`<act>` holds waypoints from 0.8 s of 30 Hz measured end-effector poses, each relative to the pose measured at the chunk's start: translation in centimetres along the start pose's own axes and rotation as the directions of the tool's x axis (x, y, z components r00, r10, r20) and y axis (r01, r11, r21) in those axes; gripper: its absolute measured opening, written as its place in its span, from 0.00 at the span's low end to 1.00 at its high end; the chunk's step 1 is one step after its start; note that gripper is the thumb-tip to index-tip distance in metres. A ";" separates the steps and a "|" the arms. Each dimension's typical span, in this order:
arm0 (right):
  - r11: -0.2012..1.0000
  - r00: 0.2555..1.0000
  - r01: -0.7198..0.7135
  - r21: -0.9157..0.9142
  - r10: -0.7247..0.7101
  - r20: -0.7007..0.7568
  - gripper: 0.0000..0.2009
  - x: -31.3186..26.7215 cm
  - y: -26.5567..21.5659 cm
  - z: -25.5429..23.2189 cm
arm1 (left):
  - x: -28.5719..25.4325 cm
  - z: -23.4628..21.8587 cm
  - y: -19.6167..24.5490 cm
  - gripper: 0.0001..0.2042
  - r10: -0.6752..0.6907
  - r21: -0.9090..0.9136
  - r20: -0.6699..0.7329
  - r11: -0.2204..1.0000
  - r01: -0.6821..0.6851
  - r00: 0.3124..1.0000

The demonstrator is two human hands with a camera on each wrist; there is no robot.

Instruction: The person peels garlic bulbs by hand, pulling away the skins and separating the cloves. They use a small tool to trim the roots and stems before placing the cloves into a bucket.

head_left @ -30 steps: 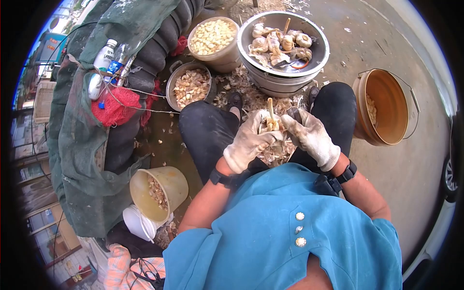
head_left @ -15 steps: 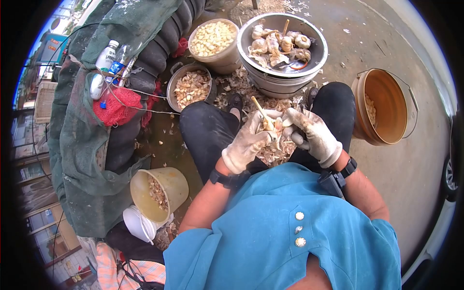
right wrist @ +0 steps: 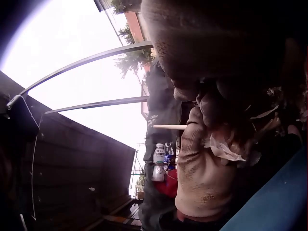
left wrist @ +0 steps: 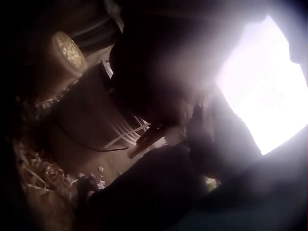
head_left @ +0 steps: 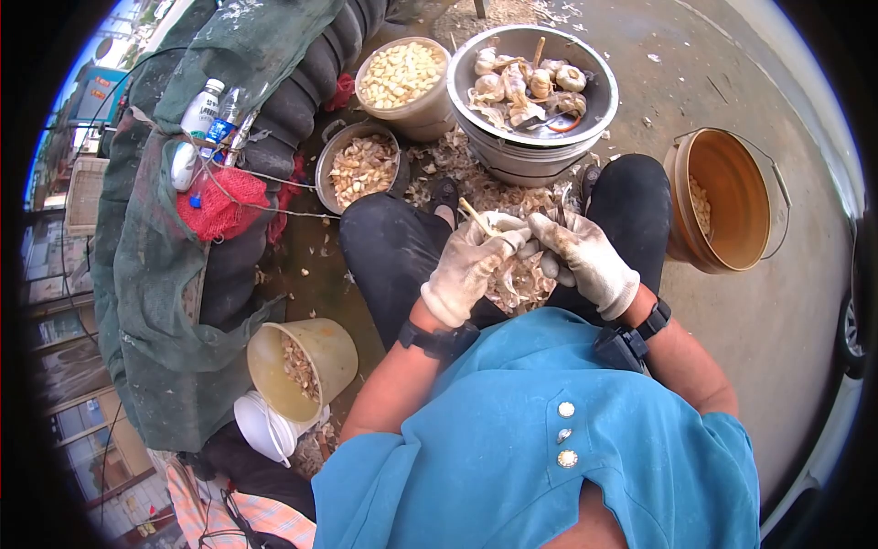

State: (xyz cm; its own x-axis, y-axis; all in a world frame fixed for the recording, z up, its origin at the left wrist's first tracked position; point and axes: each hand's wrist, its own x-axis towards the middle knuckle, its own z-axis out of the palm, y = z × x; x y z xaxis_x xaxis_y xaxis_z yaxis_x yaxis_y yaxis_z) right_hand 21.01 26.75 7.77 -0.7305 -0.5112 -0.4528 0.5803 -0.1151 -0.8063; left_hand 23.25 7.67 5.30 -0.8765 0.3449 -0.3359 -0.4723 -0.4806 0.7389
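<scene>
Held up in front of the lap, a garlic bulb with a pale stem (head_left: 474,218) is mostly covered by gloved fingers. My left hand (head_left: 465,270), in a soiled white glove, grips it with the stem leaning out up and left. The right hand (head_left: 590,263), gloved too, has its fingers curled in at the bulb, its thumb side meeting the left fingertips. In the right wrist view, the stem (right wrist: 168,127) sticks out past the left hand (right wrist: 202,180), and papery skin (right wrist: 226,150) hangs beside it. The left wrist view is dark.
Ahead, a metal bowl (head_left: 599,110) of garlic bulbs sits on a bucket. Left of it are a bucket of peeled cloves (head_left: 402,75) and a pot of unpeeled cloves (head_left: 364,166). An orange-brown bucket (head_left: 745,206) lies tilted at right, a cream bucket (head_left: 334,357) at lower left. Skins litter the ground.
The stem has tipped from upright to leaning left as the left hand turned the bulb. The right fingers have shifted over it, and the bulb is now more hidden.
</scene>
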 end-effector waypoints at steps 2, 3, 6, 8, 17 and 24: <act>0.999 0.999 0.013 -0.039 -0.014 -0.043 0.19 0.0 0.2 -0.5 | -0.5 0.1 0.5 0.16 0.001 0.000 -0.060 1.000 -0.001 0.998; 0.999 0.999 -0.009 -0.047 0.007 -0.048 0.19 -0.3 -0.1 -0.8 | -0.4 -0.8 0.3 0.16 0.012 0.036 -0.058 0.999 -0.010 0.998; 0.968 0.993 -0.104 -0.226 0.089 -0.079 0.18 -0.7 -0.4 -1.4 | -0.6 -1.2 0.3 0.16 0.122 0.195 -0.022 0.974 -0.115 0.992; 0.969 0.995 -0.076 -0.235 0.060 -0.073 0.17 -1.2 -0.7 -1.3 | -0.6 -1.0 0.3 0.15 0.212 0.309 0.028 0.928 -0.210 0.977; 0.615 0.942 0.334 -0.714 -0.236 0.237 0.16 -0.4 1.3 -2.4 | -0.7 -1.5 2.1 0.14 -0.058 0.264 0.027 0.963 0.049 0.998; 0.736 0.980 0.142 -0.662 -0.009 0.200 0.16 -0.6 0.1 -2.0 | -0.4 -3.2 1.4 0.17 0.012 0.266 0.244 0.961 -0.078 0.970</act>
State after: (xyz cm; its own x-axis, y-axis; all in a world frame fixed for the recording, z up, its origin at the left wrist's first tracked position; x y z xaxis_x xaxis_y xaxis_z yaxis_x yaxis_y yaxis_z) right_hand 20.74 28.70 7.23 -0.6491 -0.6700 -0.3602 0.0849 0.4067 -0.9096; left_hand 22.67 4.28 4.68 -0.8328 0.5254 -0.1746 -0.3602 -0.2745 0.8916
